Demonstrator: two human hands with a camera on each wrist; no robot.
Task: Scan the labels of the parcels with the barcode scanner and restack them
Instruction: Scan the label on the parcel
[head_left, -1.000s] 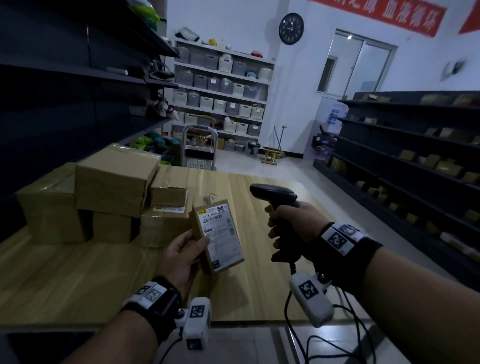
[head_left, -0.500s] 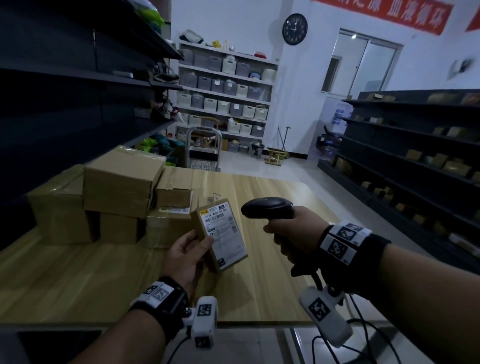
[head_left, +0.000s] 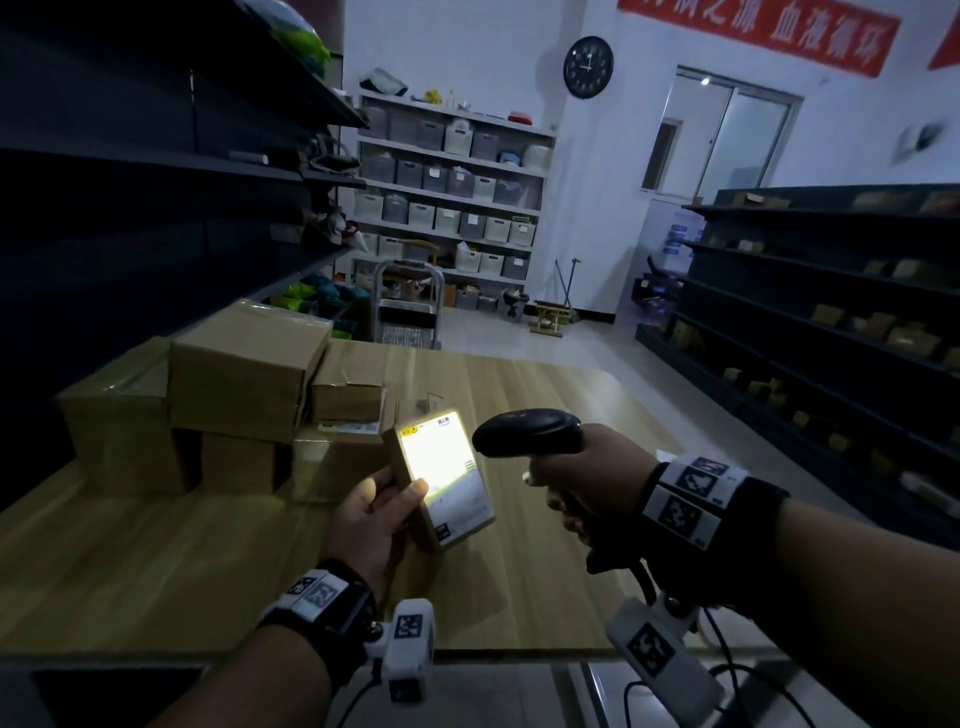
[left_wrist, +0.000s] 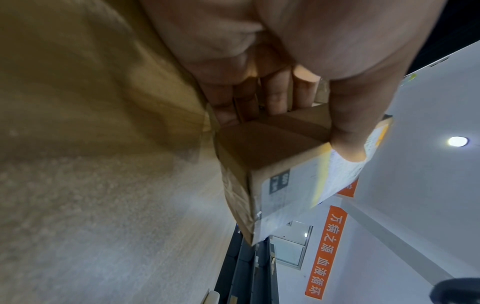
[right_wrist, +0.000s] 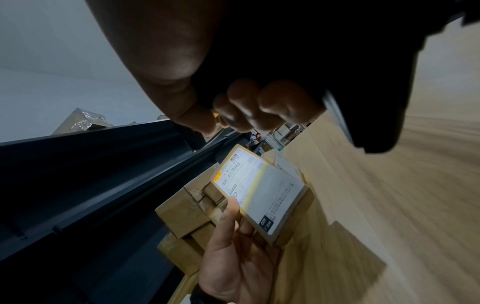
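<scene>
My left hand (head_left: 376, 512) holds a small cardboard parcel (head_left: 441, 478) tilted above the wooden table (head_left: 156, 561), thumb on its white label, fingers behind. In the left wrist view the thumb (left_wrist: 348, 131) presses the parcel (left_wrist: 262, 152) near the label edge. My right hand (head_left: 587, 480) grips the black barcode scanner (head_left: 527, 434), its head just right of the parcel and aimed at it. A bright patch of scanner light covers the upper label (right_wrist: 242, 175). The right wrist view shows my fingers (right_wrist: 262, 105) curled round the scanner's handle (right_wrist: 350, 72).
A stack of brown cardboard boxes (head_left: 228, 395) stands on the table's left, behind the held parcel. Dark shelving runs along the left (head_left: 130, 182) and the right (head_left: 831, 322). The scanner's cable (head_left: 722, 670) hangs off the table's near edge. A trolley (head_left: 408, 312) stands beyond the table.
The scanner has tipped down and moved left toward the parcel, and its light now glares on the label. The parcel has stayed in my left hand.
</scene>
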